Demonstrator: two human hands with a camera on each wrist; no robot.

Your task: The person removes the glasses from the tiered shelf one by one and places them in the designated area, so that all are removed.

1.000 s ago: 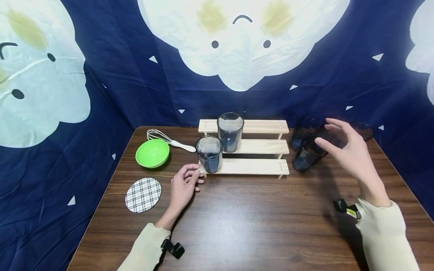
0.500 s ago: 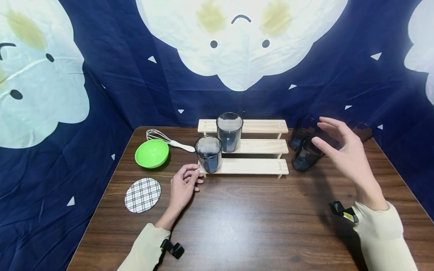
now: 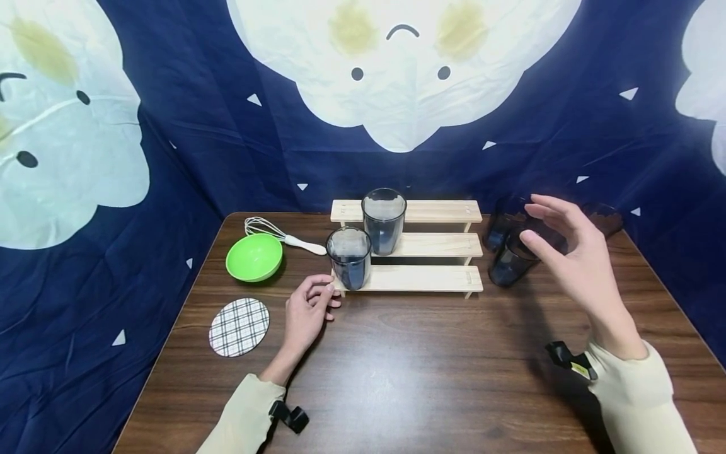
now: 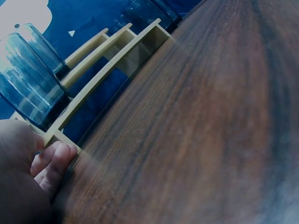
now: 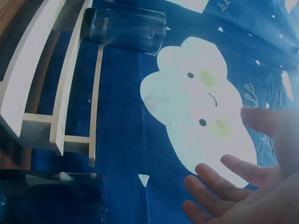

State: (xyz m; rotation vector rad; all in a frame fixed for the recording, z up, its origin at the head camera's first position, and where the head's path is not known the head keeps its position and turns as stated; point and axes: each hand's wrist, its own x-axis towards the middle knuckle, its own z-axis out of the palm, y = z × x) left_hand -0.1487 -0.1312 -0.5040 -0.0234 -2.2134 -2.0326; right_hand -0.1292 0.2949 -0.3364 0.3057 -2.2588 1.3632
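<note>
Up close, right hand (image 3: pixel 573 255) spread wide, holding nothing, by dark cup (image 3: pixel 509 260) — left hand (image 3: pixel 306 312) loosely curled, fingertips touching wooden rack (image 3: pixel 420 279).

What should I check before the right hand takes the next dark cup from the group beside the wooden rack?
1. Right hand free to grasp: ok; fingers spread, holding nothing.
2. Nearest dark cup upright on the table: ok.
3. Room around that cup: not ok; other dark cups stand close behind it, so a knock seems possible.
4. Wooden rack steadied: ok; left hand rests at its front left corner.
5. Free places on the rack: ok; two cups stand at its left, the right side of each step is bare.
6. Contact between right hand and cup: cannot tell; the fingers overlap it in the head view.
</note>
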